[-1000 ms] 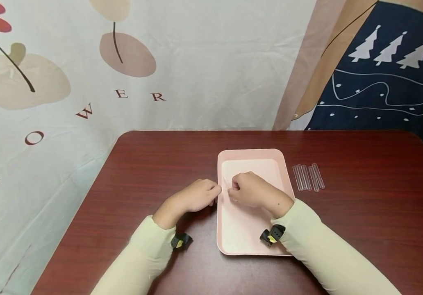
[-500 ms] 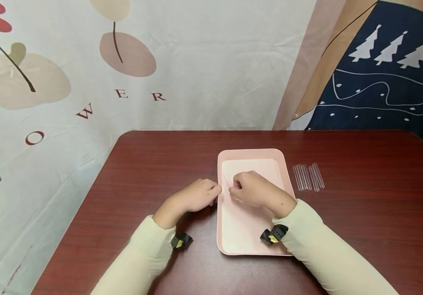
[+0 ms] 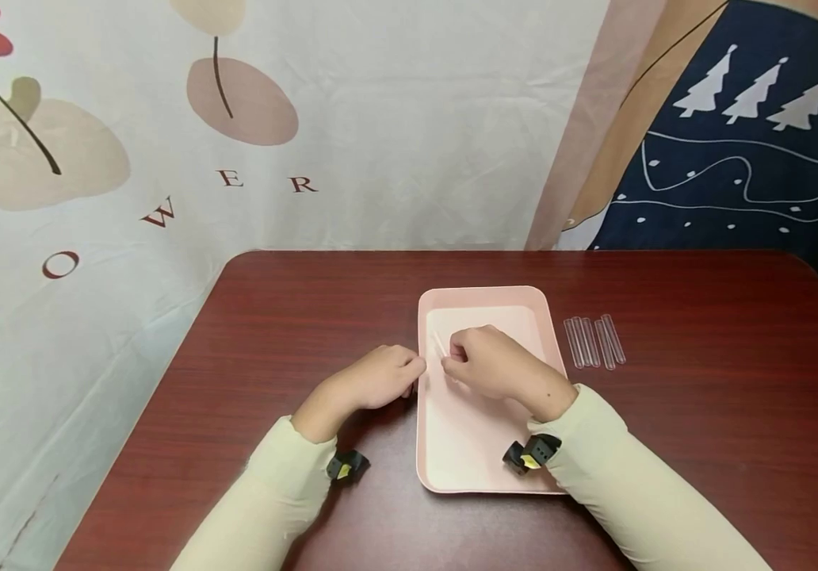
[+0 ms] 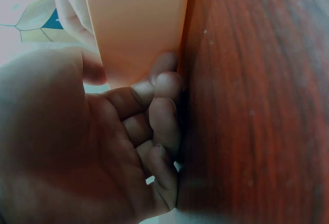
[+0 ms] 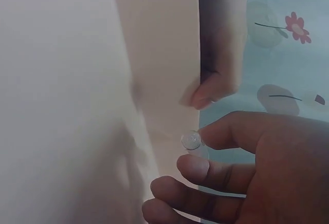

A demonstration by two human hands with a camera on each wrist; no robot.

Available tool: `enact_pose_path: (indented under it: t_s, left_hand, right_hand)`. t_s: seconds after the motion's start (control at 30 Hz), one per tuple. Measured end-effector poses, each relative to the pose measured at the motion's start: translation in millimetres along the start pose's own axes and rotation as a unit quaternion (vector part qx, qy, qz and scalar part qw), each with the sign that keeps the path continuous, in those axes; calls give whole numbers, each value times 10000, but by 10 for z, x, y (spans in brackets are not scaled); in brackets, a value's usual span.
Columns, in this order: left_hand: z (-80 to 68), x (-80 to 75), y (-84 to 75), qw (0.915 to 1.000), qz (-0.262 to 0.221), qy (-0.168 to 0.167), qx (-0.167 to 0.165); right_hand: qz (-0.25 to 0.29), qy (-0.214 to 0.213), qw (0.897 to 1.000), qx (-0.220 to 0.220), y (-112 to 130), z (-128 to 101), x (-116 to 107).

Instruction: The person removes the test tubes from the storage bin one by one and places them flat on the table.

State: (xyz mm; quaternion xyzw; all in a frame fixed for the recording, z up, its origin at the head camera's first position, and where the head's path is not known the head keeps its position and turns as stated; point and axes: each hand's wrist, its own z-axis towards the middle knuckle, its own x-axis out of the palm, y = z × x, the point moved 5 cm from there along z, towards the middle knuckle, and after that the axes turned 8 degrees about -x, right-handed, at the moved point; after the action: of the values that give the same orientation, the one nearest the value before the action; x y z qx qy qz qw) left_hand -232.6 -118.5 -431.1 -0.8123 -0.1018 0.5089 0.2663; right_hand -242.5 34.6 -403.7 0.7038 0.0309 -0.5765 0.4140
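My left hand (image 3: 380, 377) grips the left wall of the pink tray (image 3: 473, 297), its thumb over the rim. In the left wrist view, the curled fingers (image 4: 165, 118) lie against the outside of the tray wall (image 4: 139, 23), low by the table. Over the tray's left part, my right hand (image 3: 491, 361) pinches a thin clear test tube (image 3: 440, 342) between thumb and index finger. The tube's rounded end (image 5: 191, 140) faces the right wrist camera, and the other fingers are bent loosely below it. The tube looks tilted, and part of it is hidden by the hand.
Several clear test tubes (image 3: 594, 342) lie side by side on the dark red wooden table (image 3: 709, 412), right of the tray. A printed cloth (image 3: 409, 119) hangs behind the table's far edge.
The right hand has shifted very slightly right and up, and the tube shows more clearly beside its fingers. The left hand keeps its hold on the tray.
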Motion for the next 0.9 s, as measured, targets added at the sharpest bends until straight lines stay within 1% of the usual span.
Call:
enact_pose_path:
  t_s: [0.3,0.53,0.9]
  left_hand:
    - [-14,-16,-5,10000,2,-18,13]
    - [-9,-9,-6,10000,-25,-13,4]
    - [-10,-7,-9,9999,-95,33,-31]
  right_hand:
    - [-44,-116,9999,-2,31,-24,-115]
    - [-70,-217,9997,75,24,-65,-201]
    - [-287,-463,9985,38,17,-108,-350]
